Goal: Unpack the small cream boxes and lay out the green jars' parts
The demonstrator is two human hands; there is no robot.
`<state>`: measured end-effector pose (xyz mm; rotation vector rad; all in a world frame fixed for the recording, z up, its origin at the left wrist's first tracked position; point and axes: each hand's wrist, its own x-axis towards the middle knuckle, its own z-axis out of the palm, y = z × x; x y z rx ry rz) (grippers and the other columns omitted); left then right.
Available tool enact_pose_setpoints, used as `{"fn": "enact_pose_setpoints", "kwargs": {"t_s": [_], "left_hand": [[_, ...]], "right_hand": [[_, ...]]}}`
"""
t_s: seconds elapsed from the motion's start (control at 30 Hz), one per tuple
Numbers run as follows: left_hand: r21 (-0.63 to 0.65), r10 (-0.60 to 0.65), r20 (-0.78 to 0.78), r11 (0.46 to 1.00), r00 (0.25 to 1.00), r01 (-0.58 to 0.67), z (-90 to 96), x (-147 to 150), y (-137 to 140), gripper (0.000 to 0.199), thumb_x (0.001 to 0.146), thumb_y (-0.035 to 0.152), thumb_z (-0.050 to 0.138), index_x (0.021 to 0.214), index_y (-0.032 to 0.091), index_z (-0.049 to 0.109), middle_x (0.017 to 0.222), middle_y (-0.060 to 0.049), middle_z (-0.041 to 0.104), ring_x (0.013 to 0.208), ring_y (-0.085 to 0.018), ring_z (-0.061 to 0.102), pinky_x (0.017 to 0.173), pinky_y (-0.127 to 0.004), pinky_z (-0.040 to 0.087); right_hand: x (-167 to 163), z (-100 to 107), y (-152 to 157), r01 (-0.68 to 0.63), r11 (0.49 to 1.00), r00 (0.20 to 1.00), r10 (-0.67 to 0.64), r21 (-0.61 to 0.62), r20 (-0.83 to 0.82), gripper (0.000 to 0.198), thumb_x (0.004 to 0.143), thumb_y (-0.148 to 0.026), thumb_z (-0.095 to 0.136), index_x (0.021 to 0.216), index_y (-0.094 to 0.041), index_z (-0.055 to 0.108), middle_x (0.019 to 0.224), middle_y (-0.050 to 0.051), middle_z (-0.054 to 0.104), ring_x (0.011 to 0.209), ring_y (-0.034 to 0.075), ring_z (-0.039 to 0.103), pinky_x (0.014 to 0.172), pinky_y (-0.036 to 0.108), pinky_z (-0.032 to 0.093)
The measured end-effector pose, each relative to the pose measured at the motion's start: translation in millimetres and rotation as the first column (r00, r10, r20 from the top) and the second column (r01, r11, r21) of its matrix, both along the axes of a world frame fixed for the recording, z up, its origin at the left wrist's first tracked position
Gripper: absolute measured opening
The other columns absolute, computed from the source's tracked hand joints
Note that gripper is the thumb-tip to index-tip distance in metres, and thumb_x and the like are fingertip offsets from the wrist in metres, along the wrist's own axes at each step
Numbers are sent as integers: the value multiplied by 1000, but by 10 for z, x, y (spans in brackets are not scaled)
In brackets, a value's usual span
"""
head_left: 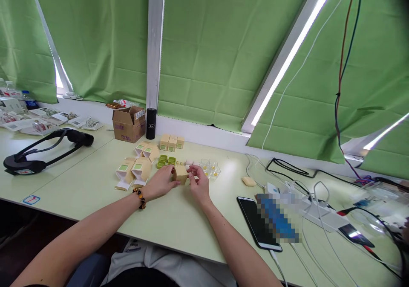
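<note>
A small tan cardboard box point(180, 175) sits between my two hands near the middle of the table. My left hand point(163, 180) grips its left side, with a beaded bracelet point(139, 198) on the wrist. On the right side, the fingers of my right hand point(198, 183) are bent against the box's edge. Just behind lie green square pieces point(166, 160) and small clear cups point(209, 167) with yellow bits inside. To the left stand several flattened, open tan boxes point(141, 169) with green labels. Closed boxes of the same kind point(172, 143) stand farther back.
A brown carton point(128, 124) and a black cylinder point(151, 124) stand by the wall. A black headset point(47, 150) lies at left. On the right are a phone point(258, 223), a power strip point(329, 216), tangled cables and a beige lump point(248, 181).
</note>
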<state>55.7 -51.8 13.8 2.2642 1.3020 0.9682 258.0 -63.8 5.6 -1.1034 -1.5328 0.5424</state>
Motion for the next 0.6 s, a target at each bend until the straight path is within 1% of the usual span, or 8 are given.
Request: {"fn": "enact_pose_setpoints", "kwargs": {"t_s": [0.03,0.1,0.2,0.27,0.33,0.4,0.5,0.6], "left_hand": [[25,2,-21,1000,1000,-1,5,3,-6,35,85,46,78,101,22,58,105,-11,68,102,-34,65,85,-46,53],[109,7,-37,994,999,-3,22,-1,-29,35,86,46,78,101,22,58,105,-10,67,103,-34,64,86,-47,53],[281,-9,-24,960,1000,16,71,-32,-83,37,90,38,75,117,21,57,119,-13,66,116,-35,61,95,-51,53],[390,-32,-17,920,999,37,114,-56,-118,37,94,29,70,126,21,54,129,-15,63,124,-34,59,102,-53,51],[476,-39,-20,878,999,44,151,-71,-144,34,96,23,65,128,21,54,132,-16,63,128,-34,58,107,-54,49],[534,-26,-24,844,999,35,170,-73,-164,29,97,21,63,125,22,56,131,-16,64,128,-33,59,108,-56,48],[587,-5,-62,809,998,40,156,-64,-184,20,99,20,61,119,23,58,126,-15,67,123,-31,63,105,-55,49],[627,20,-109,777,994,53,121,-64,-196,18,100,17,58,117,24,59,122,-13,69,118,-29,66,102,-52,50]], "right_hand": [[-5,8,-14,5,1000,1000,-5,5,4,29,94,-36,55,118,-21,62,109,9,74,86,20,69,58,26,53],[-16,27,-50,18,1000,1000,-18,24,15,28,96,-37,55,118,-22,63,109,10,74,87,20,69,57,26,53],[-48,65,-129,11,995,999,-16,99,47,25,98,-36,56,118,-22,62,112,10,72,89,20,69,63,29,57],[-84,93,-192,-14,982,997,-1,187,82,27,99,-35,57,123,-23,60,122,12,68,93,21,69,70,33,61],[-124,120,-252,-30,956,992,-7,293,125,35,98,-32,58,133,-24,55,135,15,61,102,23,68,79,39,63],[-157,144,-296,-32,915,986,-36,402,160,46,96,-29,60,141,-24,49,142,17,54,115,28,64,87,46,63],[-179,166,-328,-41,856,980,-66,516,186,55,95,-24,60,147,-24,42,141,19,53,131,33,56,94,52,61],[-178,165,-332,-53,820,971,-90,569,220,58,94,-21,59,149,-24,40,138,19,54,134,35,53,98,57,59]]}}
